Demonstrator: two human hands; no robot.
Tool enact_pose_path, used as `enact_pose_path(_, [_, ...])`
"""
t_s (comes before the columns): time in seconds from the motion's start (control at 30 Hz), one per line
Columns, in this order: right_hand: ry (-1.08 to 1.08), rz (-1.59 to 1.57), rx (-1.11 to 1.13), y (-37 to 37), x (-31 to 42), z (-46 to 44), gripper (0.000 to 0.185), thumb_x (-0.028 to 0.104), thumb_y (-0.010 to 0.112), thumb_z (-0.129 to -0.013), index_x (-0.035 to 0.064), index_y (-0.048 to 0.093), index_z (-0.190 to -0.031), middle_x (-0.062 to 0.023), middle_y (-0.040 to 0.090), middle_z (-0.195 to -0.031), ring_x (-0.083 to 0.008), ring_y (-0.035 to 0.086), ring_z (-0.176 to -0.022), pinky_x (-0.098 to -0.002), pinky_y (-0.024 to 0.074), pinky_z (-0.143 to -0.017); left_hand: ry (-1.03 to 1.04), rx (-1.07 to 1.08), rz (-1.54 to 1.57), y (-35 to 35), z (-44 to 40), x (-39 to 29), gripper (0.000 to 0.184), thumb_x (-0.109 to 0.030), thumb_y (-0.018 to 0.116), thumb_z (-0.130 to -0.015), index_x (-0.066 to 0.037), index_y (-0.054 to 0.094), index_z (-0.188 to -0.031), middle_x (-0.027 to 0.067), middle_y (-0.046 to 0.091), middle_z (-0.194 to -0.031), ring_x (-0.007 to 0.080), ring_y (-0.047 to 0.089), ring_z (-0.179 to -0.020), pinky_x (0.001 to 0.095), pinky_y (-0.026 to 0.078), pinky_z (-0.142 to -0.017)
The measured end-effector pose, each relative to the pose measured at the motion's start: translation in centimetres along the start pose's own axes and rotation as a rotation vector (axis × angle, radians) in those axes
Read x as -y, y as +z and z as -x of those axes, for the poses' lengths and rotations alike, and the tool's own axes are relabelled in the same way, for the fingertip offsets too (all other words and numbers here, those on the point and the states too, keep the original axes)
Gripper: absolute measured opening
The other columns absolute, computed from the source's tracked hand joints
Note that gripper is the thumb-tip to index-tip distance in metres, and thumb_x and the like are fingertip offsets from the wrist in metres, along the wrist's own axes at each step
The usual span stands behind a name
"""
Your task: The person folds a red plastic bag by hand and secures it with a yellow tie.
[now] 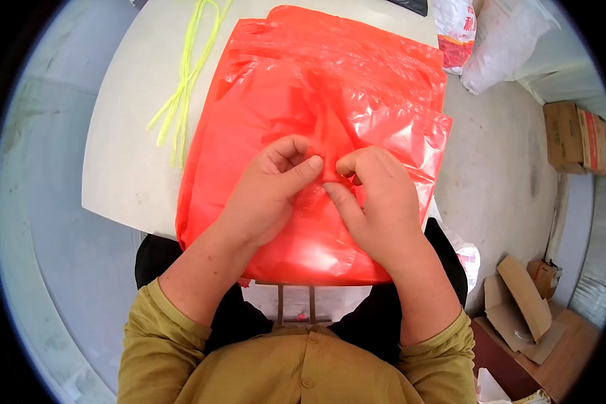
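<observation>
Glossy red plastic sheeting (323, 121), creased, on table (131, 145).

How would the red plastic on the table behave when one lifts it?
The red plastic would probably hang floppy: it creases into folds between the left hand and the right hand. Its glossy surface suggests that overlapping layers may slip.

The person wears a mustard-olive shirt (249, 374) with a straight placket (309, 363) down the front, where 2 round buttons (312, 340) of matching colour show, 1 above the other. The loose sleeves (441, 360) are softly creased and end in plain hems (182, 311) on the forearms. The trousers (374, 316) are black.
</observation>
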State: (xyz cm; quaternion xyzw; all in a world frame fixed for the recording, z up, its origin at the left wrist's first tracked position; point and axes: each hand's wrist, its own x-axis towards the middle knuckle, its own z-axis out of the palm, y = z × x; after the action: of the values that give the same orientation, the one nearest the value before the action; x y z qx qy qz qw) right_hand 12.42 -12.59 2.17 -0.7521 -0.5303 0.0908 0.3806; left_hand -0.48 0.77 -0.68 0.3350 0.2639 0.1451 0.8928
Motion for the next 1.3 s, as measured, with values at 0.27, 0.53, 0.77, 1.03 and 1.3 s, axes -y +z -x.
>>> enact_pose_path(0.27, [0.077,-0.154,-0.004,-0.5,-0.2,-0.1,0.010,0.012,0.072,-0.091,0.0043,0.068,-0.095,-0.0134,0.068,-0.089,-0.0360,0.065,-0.085,-0.0453,0.0520,-0.074,0.021,0.040,-0.038,-0.1,0.1,0.0,0.019,0.000,0.065,-0.099,-0.005,0.066,-0.118,0.0031,0.071,-0.112,0.0108,0.066,-0.102,0.0264,0.053,-0.093])
enact_pose_path(0.53, [0.249,-0.122,-0.282,-4.1,-1.6,-0.5,0.013,0.015,0.070,-0.095,0.0039,0.069,-0.101,-0.0112,0.068,-0.092,-0.0282,0.065,-0.084,-0.0393,0.0518,-0.081,0.032,0.027,-0.021,0.2,-0.1,0.1,0.018,0.002,0.067,-0.097,-0.005,0.067,-0.113,0.0032,0.071,-0.109,0.0100,0.066,-0.100,0.0261,0.055,-0.091])
enact_pose_path(0.77, [-0.262,0.144,-0.170,-2.8,-0.4,0.0,0.038,0.023,0.086,-0.077,0.0089,0.065,-0.106,-0.0080,0.067,-0.104,-0.0303,0.063,-0.095,-0.0444,0.0471,-0.082,0.007,0.037,0.012,-0.1,-0.1,0.2,0.016,0.001,0.068,-0.097,-0.006,0.066,-0.111,0.0027,0.070,-0.108,0.0097,0.066,-0.100,0.0259,0.054,-0.092])
enact_pose_path(1.03, [0.005,-0.041,-0.012,0.1,-0.3,-0.1,0.021,0.011,0.078,-0.083,0.0049,0.063,-0.097,-0.0126,0.065,-0.092,-0.0349,0.064,-0.088,-0.0466,0.0491,-0.075,0.024,0.046,-0.006,-0.3,0.1,0.1,0.015,-0.003,0.068,-0.099,-0.007,0.067,-0.113,0.0016,0.071,-0.108,0.0094,0.066,-0.100,0.0251,0.053,-0.090])
enact_pose_path(1.3, [0.074,-0.162,-0.066,-0.7,-0.6,0.0,0.010,0.010,0.071,-0.092,0.0024,0.068,-0.097,-0.0162,0.067,-0.091,-0.0363,0.065,-0.083,-0.0444,0.0520,-0.072,0.013,0.051,-0.016,-0.2,0.0,-0.1,0.016,-0.001,0.069,-0.098,-0.006,0.067,-0.113,0.0017,0.069,-0.108,0.0090,0.065,-0.100,0.0244,0.053,-0.092])
